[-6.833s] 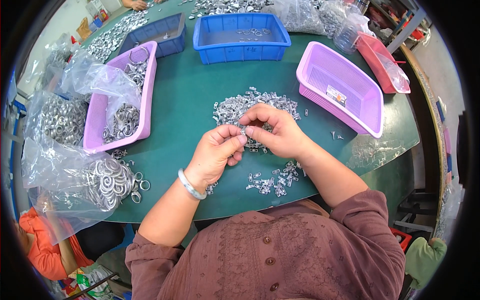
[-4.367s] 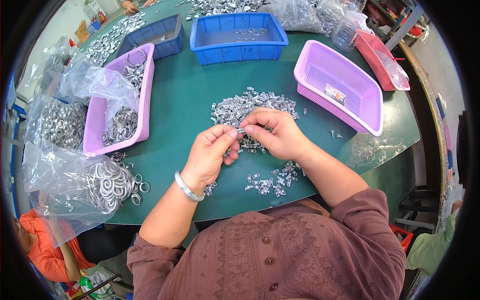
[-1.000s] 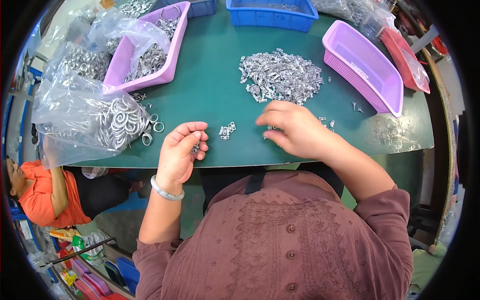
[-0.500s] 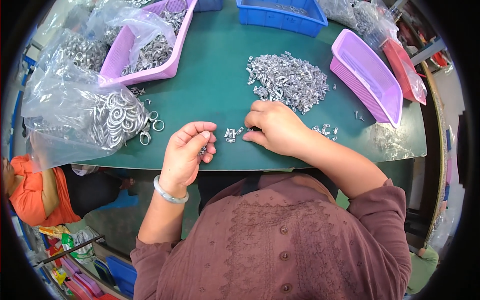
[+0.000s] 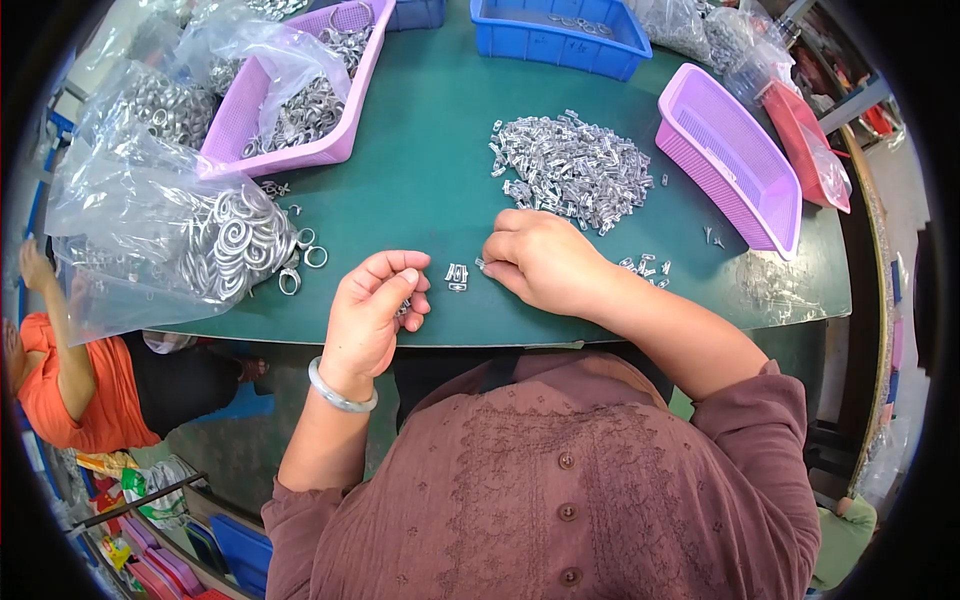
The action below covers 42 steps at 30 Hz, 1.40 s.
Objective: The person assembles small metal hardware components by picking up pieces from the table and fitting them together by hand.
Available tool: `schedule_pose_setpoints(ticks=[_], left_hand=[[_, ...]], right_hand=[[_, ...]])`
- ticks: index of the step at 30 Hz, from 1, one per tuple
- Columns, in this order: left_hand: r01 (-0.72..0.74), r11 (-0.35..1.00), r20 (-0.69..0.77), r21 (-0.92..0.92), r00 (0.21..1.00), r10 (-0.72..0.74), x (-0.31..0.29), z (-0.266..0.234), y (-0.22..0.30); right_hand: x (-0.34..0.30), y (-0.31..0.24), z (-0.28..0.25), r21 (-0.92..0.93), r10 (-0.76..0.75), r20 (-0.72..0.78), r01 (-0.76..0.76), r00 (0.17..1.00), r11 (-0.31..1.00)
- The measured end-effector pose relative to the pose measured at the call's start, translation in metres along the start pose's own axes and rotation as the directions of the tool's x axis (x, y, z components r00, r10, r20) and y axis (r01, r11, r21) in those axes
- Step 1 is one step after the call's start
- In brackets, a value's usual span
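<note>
My left hand (image 5: pixel 375 305), a pale bangle on its wrist, is held palm up with curled fingers over the table edge. Several small silver metal pieces (image 5: pixel 403 309) show in its palm under the thumb. My right hand (image 5: pixel 545 262) rests on the green table with thumb and forefinger pinched at one small piece (image 5: pixel 480 264). Between the hands lies a little group of the same rectangular metal pieces (image 5: pixel 457 277). Beyond my right hand is a large heap of these pieces (image 5: pixel 575 165). A few more loose pieces (image 5: pixel 648 267) lie beside my right wrist.
A clear bag of silver rings (image 5: pixel 235 240) spills at the left, near a pink basket (image 5: pixel 345 140) of rings. A blue bin (image 5: pixel 560 42) stands at the back, a purple basket (image 5: pixel 730 165) and red scoop-shaped container (image 5: pixel 805 150) at the right. A person in orange (image 5: pixel 75 390) sits at left.
My right thumb and forefinger have closed in on a loose piece by the little group. My left hand stays nearly still. The person in orange has raised an arm.
</note>
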<state>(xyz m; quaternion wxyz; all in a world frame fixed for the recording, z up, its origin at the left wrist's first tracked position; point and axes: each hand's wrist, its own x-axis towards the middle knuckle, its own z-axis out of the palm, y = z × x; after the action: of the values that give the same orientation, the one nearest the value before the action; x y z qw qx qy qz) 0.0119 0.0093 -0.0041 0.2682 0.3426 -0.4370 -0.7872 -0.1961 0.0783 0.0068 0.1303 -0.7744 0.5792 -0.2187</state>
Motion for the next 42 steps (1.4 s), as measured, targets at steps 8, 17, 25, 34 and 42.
schedule_pose_setpoints(ticks=[8, 17, 25, 34, 42], left_hand=[[0.035, 0.998, 0.005, 0.043, 0.999, -0.035, 0.002, 0.003, 0.005], [-0.25, 0.721, 0.114, 0.646, 0.966, 0.233, 0.013, 0.014, -0.001], [-0.355, 0.116, 0.297, 0.928, 0.89, 0.347, 0.013, 0.037, 0.004], [-0.476, -0.149, 0.499, 0.867, 0.829, 0.255, 0.02, 0.029, 0.004], [-0.482, 0.04, 0.456, 0.875, 0.85, 0.264, 0.033, 0.02, 0.013]], right_hand=[[-0.012, 0.012, -0.03, 0.096, 0.111, -0.102, -0.101, 0.989, 0.99], [-0.021, 0.006, -0.034, 0.042, 0.118, 0.029, -0.119, 0.993, 0.992], [-0.002, 0.0, -0.001, -0.112, -0.069, -0.02, 0.066, 0.997, 0.992], [-0.001, -0.007, -0.012, -0.167, -0.078, 0.093, 0.093, 0.993, 0.982], [0.006, 0.002, -0.013, 0.041, -0.005, 0.13, 0.0, 0.992, 0.999]])
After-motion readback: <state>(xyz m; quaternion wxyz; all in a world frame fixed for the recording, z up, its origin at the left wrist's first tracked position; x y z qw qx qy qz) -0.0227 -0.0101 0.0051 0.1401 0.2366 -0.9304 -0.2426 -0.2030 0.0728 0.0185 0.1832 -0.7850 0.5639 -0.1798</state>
